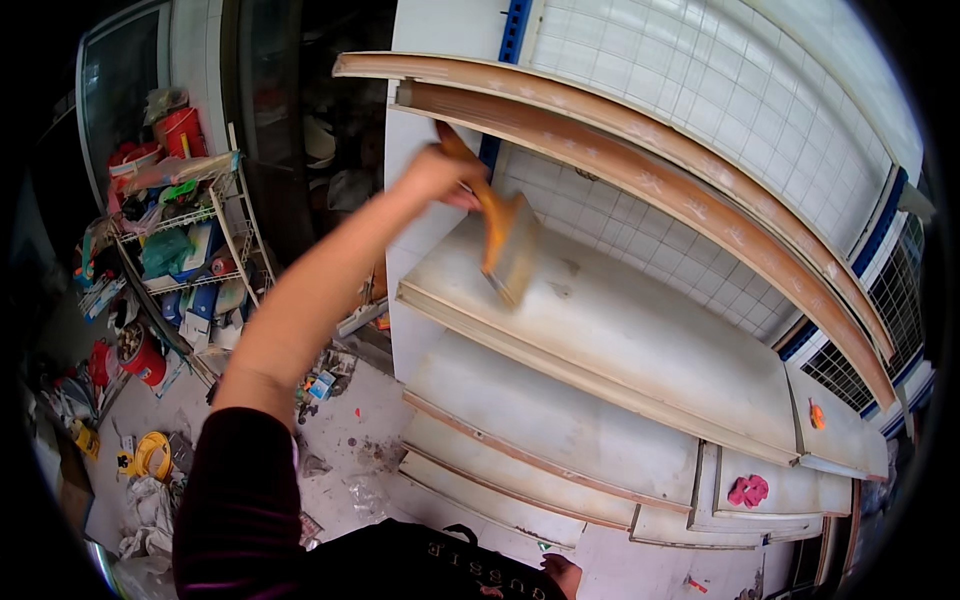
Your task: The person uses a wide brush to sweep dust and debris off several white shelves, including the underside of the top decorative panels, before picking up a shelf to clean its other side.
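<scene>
My left hand [442, 178] reaches out over the metal shelving and grips the wooden handle of a wide flat paintbrush [501, 240]. The brush is blurred, with its bristles low over the left part of a dusty white shelf board [600, 315]; whether they touch it I cannot tell. Darker marks show on the board just beyond the bristles. Down by my body, my right hand [564, 576] is only partly in view below the lower shelves, and its fingers are mostly hidden.
Two shelf fronts with orange-brown strips [645, 172] overhang the board. Lower shelf boards [555, 435] step out beneath it. A pink cloth [748, 491] and a small orange item [817, 413] lie at right. A cluttered wire rack [244, 247], a red bucket [142, 364] and floor litter stand left.
</scene>
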A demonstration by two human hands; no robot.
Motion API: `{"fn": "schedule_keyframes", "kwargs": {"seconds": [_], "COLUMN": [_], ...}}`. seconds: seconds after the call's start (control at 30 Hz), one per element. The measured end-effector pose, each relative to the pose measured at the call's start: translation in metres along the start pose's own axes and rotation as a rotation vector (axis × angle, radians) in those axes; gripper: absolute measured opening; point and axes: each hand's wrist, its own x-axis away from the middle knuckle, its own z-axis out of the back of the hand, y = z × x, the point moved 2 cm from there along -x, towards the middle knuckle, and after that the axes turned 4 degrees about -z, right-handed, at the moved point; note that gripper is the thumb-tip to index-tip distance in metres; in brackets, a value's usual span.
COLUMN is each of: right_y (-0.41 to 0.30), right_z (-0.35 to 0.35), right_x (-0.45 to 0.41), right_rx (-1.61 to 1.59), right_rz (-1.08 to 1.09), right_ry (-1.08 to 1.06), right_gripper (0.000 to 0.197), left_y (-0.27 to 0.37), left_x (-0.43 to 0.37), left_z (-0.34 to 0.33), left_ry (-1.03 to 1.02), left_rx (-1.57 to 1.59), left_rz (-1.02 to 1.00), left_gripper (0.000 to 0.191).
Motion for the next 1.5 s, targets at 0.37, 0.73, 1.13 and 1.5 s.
{"fn": "schedule_keyframes", "kwargs": {"seconds": [0.37, 0.73, 1.13, 1.5], "right_y": [-0.016, -0.03, -0.002, -0.002], "right_z": [-0.024, -0.034, -0.053, -0.043], "right_x": [0.025, -0.024, -0.005, 0.016], "right_rx": [0.07, -0.153, -0.059, 0.09], "right_rz": [-0.104, -0.075, -0.008, -0.098], "right_ry": [-0.058, -0.12, -0.117, 0.041], "right_gripper": [0.022, 0.02, 0.019, 0.016], "left_y": [-0.026, -0.052, -0.057, -0.181], "left_x": [0.018, 0.025, 0.047, 0.101], "left_z": [0.122, 0.082, 0.133, 0.303], "left_ry": [0.175, 0.146, 0.287, 0.641], "left_rx": [-0.246, 0.002, -0.215, -0.228], "left_rz": [0.001, 0.062, -0.096, -0.081], "left_gripper": [0.02, 0.02, 0.017, 0.024]}}
